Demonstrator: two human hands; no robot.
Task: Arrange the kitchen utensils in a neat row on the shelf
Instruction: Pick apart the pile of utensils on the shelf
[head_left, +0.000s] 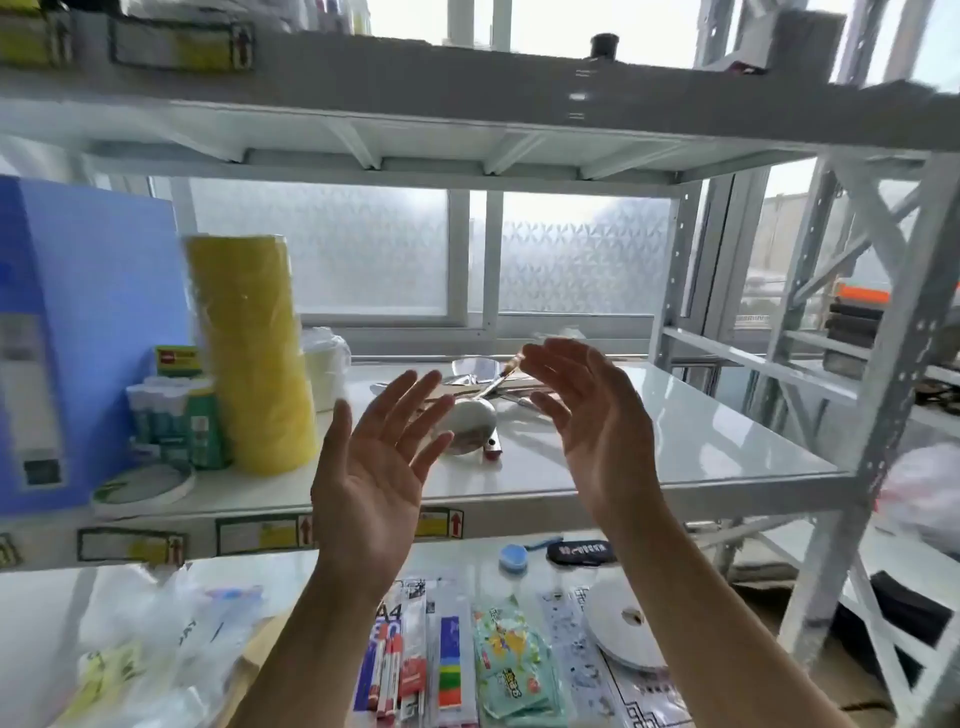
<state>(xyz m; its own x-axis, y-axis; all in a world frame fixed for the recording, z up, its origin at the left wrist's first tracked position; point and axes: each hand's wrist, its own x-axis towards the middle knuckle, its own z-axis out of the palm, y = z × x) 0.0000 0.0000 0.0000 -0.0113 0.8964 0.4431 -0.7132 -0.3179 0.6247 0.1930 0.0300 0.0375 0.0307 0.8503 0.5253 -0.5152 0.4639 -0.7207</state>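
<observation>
Utensils (475, 423) are lying crossed in a loose heap mid-shelf (675, 447), while the left hand (374, 467) and right hand (587, 410) are hovering either side, fingers spread and gripping nothing, seemingly framing the pile before sorting it into a row.

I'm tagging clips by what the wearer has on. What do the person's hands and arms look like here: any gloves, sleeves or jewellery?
The left hand and right hand are bare: no gloves, rings or bracelets show. The left forearm and right forearm are also uncovered, with no sleeve, watch or marking visible down to the picture's lower edge.
</observation>
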